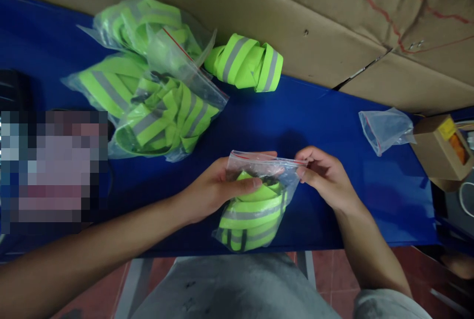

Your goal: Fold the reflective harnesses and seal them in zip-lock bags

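A clear zip bag (255, 210) with a folded neon-yellow reflective strap inside lies at the front edge of the blue table. My left hand (218, 188) grips its upper left part, the thumb on the front and the fingers behind the plastic. At the bag's top right corner, my right hand (322, 173) pinches the red-lined seal between thumb and fingers. The bag's mouth runs level between both hands; whether it is sealed I cannot tell.
Filled bags of neon straps (159, 121) lie at the back left, beside a loose rolled strap (246, 64). An unfilled zip bag (387, 129) and a cardboard box (440, 151) are at the right. Brown cardboard (281, 18) borders the blue table (307, 111) behind.
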Demonstrator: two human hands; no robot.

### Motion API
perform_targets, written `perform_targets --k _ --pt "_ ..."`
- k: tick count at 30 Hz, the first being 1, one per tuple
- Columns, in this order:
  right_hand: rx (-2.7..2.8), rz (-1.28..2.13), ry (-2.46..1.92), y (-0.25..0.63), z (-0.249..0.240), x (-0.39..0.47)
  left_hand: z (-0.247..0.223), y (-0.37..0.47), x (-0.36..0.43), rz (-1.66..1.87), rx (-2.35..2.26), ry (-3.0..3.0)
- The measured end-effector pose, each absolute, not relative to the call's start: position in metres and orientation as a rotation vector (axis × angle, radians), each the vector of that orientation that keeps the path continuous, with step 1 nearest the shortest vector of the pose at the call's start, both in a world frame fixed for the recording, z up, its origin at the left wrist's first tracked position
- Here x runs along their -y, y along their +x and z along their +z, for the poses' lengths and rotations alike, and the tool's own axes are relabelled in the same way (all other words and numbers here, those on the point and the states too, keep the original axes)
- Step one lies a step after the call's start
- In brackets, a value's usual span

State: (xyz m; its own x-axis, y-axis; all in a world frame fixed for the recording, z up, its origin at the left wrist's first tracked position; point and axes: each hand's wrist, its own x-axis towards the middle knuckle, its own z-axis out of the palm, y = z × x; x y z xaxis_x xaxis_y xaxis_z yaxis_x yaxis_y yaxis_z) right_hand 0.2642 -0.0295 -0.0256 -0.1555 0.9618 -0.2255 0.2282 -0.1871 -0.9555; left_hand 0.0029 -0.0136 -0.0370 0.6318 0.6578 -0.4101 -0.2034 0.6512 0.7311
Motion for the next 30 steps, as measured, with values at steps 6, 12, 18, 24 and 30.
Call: perform_targets --k 6,12,18,24,30 --pt "1.477 1.342 -1.427 0.262 -0.029 0.034 -0.038 0.002 0.014 0.517 -0.713 0.714" --pt "1.553 1.357 -1.392 0.261 -0.030 0.038 -0.039 0.002 0.013 0.438 -0.709 0.739" --pt "1.579 1.374 -1.351 0.258 -0.028 0.039 -0.039 0.002 0.014 0.420 -0.698 0.770" --pt "1.609 1.370 -1.386 0.252 -0.027 0.039 -0.042 0.004 0.017 0.388 -0.680 0.775" --pt "1.602 1.455 -1.387 0.259 -0.023 0.038 -0.039 0.004 0.018 0.426 -0.702 0.717"
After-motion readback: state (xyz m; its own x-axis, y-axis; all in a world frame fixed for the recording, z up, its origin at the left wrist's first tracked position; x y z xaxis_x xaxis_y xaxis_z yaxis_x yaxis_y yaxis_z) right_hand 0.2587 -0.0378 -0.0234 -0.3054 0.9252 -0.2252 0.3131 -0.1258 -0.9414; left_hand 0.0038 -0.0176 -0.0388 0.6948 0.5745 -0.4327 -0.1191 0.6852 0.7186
